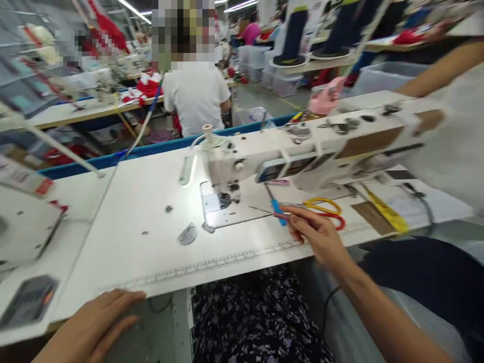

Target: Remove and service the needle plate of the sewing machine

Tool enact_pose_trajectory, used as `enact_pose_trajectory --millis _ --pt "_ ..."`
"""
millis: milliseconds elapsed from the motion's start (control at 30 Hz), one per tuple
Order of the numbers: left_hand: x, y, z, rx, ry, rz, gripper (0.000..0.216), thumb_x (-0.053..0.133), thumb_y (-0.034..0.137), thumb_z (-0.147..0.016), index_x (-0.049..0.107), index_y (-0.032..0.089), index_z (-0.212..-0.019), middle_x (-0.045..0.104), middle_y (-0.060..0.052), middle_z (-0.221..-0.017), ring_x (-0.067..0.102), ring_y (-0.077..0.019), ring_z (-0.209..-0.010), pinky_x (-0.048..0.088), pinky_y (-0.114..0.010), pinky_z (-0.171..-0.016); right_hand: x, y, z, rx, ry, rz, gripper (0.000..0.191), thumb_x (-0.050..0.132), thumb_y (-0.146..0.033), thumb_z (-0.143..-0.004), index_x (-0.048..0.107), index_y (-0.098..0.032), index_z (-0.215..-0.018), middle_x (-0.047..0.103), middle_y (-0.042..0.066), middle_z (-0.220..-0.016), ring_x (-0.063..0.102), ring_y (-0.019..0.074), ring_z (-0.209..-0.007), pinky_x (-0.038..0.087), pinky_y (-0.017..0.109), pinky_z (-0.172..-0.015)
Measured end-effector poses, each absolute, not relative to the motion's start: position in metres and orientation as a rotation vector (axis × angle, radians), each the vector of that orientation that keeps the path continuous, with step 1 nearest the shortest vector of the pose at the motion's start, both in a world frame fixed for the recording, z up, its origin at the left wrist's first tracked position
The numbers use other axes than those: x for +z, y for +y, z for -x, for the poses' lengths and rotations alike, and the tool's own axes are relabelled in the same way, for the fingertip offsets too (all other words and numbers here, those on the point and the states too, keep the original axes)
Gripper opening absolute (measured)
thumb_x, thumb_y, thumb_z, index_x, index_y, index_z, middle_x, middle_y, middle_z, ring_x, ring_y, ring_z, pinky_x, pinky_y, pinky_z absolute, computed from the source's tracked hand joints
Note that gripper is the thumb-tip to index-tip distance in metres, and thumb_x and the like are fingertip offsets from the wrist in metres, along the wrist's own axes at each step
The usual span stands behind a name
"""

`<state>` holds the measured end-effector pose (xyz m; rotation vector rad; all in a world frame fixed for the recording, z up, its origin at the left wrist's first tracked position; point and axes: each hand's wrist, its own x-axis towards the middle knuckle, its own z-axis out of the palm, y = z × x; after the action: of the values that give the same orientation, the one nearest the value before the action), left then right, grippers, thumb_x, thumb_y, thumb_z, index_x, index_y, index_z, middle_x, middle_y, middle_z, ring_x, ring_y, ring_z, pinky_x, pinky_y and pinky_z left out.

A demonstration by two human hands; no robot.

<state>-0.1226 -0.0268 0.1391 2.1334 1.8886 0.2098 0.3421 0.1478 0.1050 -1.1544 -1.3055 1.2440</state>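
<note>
1. Two hands in view, both the wearer's own. The right hand [321,237] reaches over the near edge of the white counter [143,201], fingers [293,222] closed on a thin tool [279,212] with a blue handle – motion blur hides what kind.
2. One pair of scissors [325,213] with yellow and red loops lies on the counter just beyond that hand, touching or nearly touching it; can't tell which.
3. The left hand [96,322] lies flat at the counter's front-left edge, fingers spread loosely and holding nothing.
4. One white sewing machine [302,151] stands on the counter, needle end towards the middle, over a metal plate [227,206].
5. One small round grey disc [188,234] lies left of the plate.
6. One ruler strip [227,262] runs along the counter's front edge – marks too blurred to read. No brand or label is legible anywhere.
7. One person in a white shirt [194,93] sits at the next counter back, facing away; another person's arm [438,70] shows at top right.
</note>
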Motion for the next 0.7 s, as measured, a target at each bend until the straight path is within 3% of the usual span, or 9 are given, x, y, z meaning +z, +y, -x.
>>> enact_pose_trajectory --millis 167,233,333,467,633,700 --pt "0.136 0.041 0.054 0.455 1.977 -2.205 0.033 0.046 0.044 -0.098 0.07 0.023 -0.107 0.074 -0.006 -0.107 0.069 -0.022 -0.099 0.056 -0.034 -0.085 0.117 0.149 -0.32 1.529 -1.423 1.029 0.032 0.066 -0.038 -0.088 0.067 -0.02 -0.114 0.066 0.007 -0.092 0.057 0.0144 -0.079 0.043 0.024 -0.058" --pt "0.117 0.07 0.032 0.543 2.05 -2.295 0.036 0.043 0.04 -0.1 0.067 0.019 -0.115 0.073 -0.01 -0.112 0.067 -0.0255 -0.104 0.055 -0.04 -0.089 0.124 0.142 -0.31 1.55 -1.522 1.012 0.024 0.063 -0.036 -0.089 0.062 -0.021 -0.106 0.065 0.007 -0.097 0.059 0.016 -0.086 0.046 0.025 -0.063" --pt "0.09 0.078 0.01 0.537 2.047 -2.495 0.048 0.046 0.045 -0.099 0.059 0.01 -0.129 0.068 -0.018 -0.125 0.064 -0.0309 -0.114 0.055 -0.046 -0.094 0.124 0.131 -0.307 1.48 -1.667 1.064 0.018 0.059 -0.037 -0.09 0.056 -0.021 -0.098 0.06 0.005 -0.093 0.056 0.0152 -0.085 0.048 0.026 -0.069" --pt "0.07 0.041 -0.003 0.523 1.895 -2.817 0.069 0.055 0.053 -0.093 0.05 0.004 -0.14 0.058 -0.023 -0.139 0.057 -0.0363 -0.128 0.05 -0.051 -0.106 0.114 0.125 -0.315 1.318 -1.769 1.194 0.023 0.06 -0.041 -0.089 0.056 -0.022 -0.101 0.049 0.001 -0.086 0.049 0.013 -0.081 0.046 0.026 -0.074" --pt "0.067 0.004 -0.001 0.716 1.477 -3.126 0.056 0.055 0.003 -0.09 0.047 0.01 -0.145 0.067 -0.013 -0.132 0.056 -0.0243 -0.132 0.041 -0.041 -0.118 0.118 0.127 -0.307 1.367 -1.819 1.189 0.026 0.056 -0.046 -0.091 0.058 -0.021 -0.095 0.044 -0.001 -0.077 0.041 0.0113 -0.071 0.038 0.023 -0.063" --pt "0.074 0.006 0.001 0.913 1.424 -2.985 0.057 0.053 -0.003 -0.088 0.053 0.015 -0.142 0.072 -0.009 -0.124 0.064 -0.0208 -0.123 0.045 -0.039 -0.115 0.121 0.127 -0.299 1.396 -1.839 1.139 0.029 0.053 -0.049 -0.093 0.059 -0.021 -0.094 0.044 -0.001 -0.077 0.04 0.0107 -0.068 0.037 0.022 -0.061"
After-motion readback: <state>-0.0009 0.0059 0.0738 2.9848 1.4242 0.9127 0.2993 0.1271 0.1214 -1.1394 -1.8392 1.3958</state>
